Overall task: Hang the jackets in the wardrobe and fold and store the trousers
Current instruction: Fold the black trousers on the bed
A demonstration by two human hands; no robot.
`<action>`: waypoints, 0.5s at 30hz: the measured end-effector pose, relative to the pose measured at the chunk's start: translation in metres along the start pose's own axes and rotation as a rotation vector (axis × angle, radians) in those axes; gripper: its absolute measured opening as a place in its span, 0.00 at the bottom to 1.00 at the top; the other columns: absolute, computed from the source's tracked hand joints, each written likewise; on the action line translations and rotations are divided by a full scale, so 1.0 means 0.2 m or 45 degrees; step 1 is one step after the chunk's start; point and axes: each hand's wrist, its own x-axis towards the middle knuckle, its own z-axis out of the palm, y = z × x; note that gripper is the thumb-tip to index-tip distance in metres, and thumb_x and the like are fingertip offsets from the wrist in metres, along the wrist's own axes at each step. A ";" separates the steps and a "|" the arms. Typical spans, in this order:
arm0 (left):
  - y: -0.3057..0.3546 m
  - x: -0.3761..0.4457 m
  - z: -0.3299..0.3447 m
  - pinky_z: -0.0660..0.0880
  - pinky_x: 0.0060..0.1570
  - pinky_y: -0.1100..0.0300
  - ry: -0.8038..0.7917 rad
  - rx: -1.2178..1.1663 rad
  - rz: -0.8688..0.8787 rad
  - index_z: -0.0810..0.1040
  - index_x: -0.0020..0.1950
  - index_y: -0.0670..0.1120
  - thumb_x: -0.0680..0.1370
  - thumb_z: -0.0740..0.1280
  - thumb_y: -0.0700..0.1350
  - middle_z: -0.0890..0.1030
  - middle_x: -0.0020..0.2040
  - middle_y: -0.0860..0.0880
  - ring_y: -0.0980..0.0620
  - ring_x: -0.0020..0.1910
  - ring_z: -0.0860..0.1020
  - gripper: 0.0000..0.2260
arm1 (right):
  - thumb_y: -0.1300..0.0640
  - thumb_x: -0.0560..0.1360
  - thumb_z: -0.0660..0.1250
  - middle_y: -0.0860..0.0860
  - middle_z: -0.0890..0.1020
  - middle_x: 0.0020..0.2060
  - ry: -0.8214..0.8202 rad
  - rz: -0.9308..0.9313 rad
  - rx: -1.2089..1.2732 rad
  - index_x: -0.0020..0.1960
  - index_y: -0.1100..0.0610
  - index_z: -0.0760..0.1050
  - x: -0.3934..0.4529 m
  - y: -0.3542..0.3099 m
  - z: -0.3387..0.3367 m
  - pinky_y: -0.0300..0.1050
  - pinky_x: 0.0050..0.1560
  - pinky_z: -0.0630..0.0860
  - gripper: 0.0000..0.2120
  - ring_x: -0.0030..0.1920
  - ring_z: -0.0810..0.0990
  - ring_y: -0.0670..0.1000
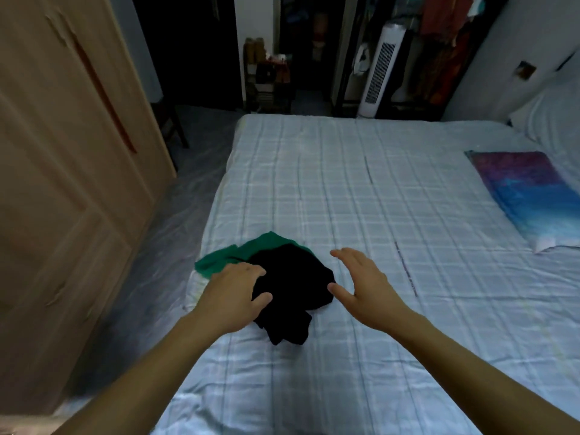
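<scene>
A crumpled black garment (295,287) lies in a heap on the bed (361,189) near its left edge. A green garment (238,254) sticks out from under it toward the far left. My left hand (233,293) rests on the left side of the black heap, its fingers lying over the cloth and its thumb against the near edge. My right hand (361,284) hovers just right of the heap with fingers spread, holding nothing. Which garment is a jacket or trousers cannot be told.
A tall wooden wardrobe (62,152) with shut doors stands to the left, across a narrow strip of floor. A purple-and-blue pillow (527,196) lies at the bed's right. Beyond the bed stand a white tower fan (381,70), a small shelf and hanging clothes.
</scene>
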 end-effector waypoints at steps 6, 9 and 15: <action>-0.20 0.09 0.13 0.67 0.66 0.53 -0.061 -0.068 -0.108 0.69 0.73 0.52 0.80 0.62 0.60 0.72 0.70 0.53 0.51 0.68 0.69 0.24 | 0.39 0.75 0.60 0.48 0.69 0.71 -0.129 0.049 0.078 0.75 0.50 0.62 0.22 0.06 0.20 0.54 0.68 0.69 0.31 0.68 0.70 0.52; -0.27 0.11 0.22 0.67 0.65 0.55 -0.100 -0.161 -0.210 0.69 0.73 0.52 0.75 0.57 0.66 0.72 0.70 0.54 0.51 0.67 0.70 0.30 | 0.37 0.74 0.58 0.48 0.70 0.70 -0.188 0.056 0.112 0.75 0.49 0.62 0.34 0.12 0.32 0.55 0.68 0.70 0.33 0.69 0.69 0.50; -0.35 0.13 0.46 0.65 0.67 0.57 -0.128 -0.318 -0.365 0.67 0.73 0.55 0.68 0.47 0.71 0.70 0.70 0.57 0.53 0.69 0.68 0.38 | 0.47 0.78 0.66 0.52 0.69 0.72 -0.295 0.063 0.192 0.76 0.53 0.62 0.59 0.21 0.54 0.54 0.72 0.66 0.30 0.71 0.67 0.53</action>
